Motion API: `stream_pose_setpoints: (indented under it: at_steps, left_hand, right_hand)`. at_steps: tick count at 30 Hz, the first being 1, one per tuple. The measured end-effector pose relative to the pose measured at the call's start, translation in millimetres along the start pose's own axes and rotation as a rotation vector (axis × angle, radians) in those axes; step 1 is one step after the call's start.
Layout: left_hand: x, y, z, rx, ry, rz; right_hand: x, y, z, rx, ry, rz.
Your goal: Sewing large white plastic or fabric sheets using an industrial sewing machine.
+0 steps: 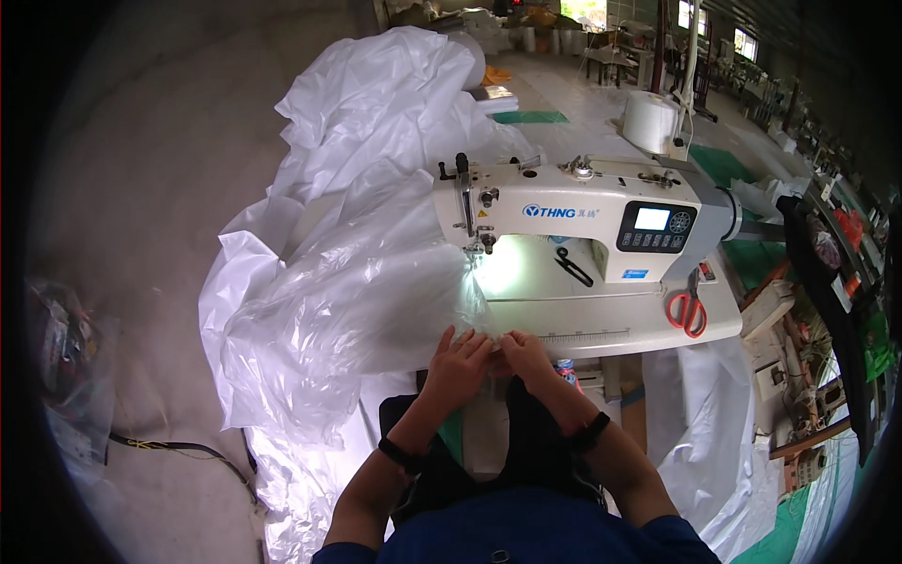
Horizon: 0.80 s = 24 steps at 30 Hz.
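A translucent white plastic sheet (352,301) spreads over the left of the sewing machine (564,202) and runs under its lit needle area. At the table's front edge, my left hand (458,365) lies on the sheet with its fingers stretched out and slightly apart; its thumb is hidden. Close beside it, my right hand (526,359) is closed in a pinch on the sheet's near edge, just below the needle. Both hands nearly touch at the fingertips.
Red-handled scissors (688,313) and black thread snips (573,268) lie on the machine table (601,320). Behind the machine stands a large white thread cone (650,122). More crumpled plastic (385,85) is heaped at the back left, and plastic hangs at the right (700,414).
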<state>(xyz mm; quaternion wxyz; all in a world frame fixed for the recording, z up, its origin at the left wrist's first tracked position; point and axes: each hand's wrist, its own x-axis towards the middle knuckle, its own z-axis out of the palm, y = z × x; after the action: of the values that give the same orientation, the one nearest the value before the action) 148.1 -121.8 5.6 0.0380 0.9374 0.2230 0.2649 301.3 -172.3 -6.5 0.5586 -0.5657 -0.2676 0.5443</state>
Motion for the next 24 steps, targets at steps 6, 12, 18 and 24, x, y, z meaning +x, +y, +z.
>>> stream_pose_setpoints:
  at_steps: [6, 12, 18, 24]
  left_hand:
    - [-3, 3, -5, -0.004, 0.039, 0.086]
    - [-28, -20, -13, 0.028, 0.001, -0.047]
    - [-96, -129, -30, 0.271, 0.194, -0.254]
    - [-100, -195, -73, 0.242, 0.213, -0.348]
  right_hand:
    - [22, 11, 19, -0.295, 0.198, -0.159]
    - [8, 10, 26, -0.908, 0.337, -0.393]
    - [-11, 10, 37, -1.504, 0.331, -0.52]
    - [13, -2, 60, -1.681, 0.224, -0.534]
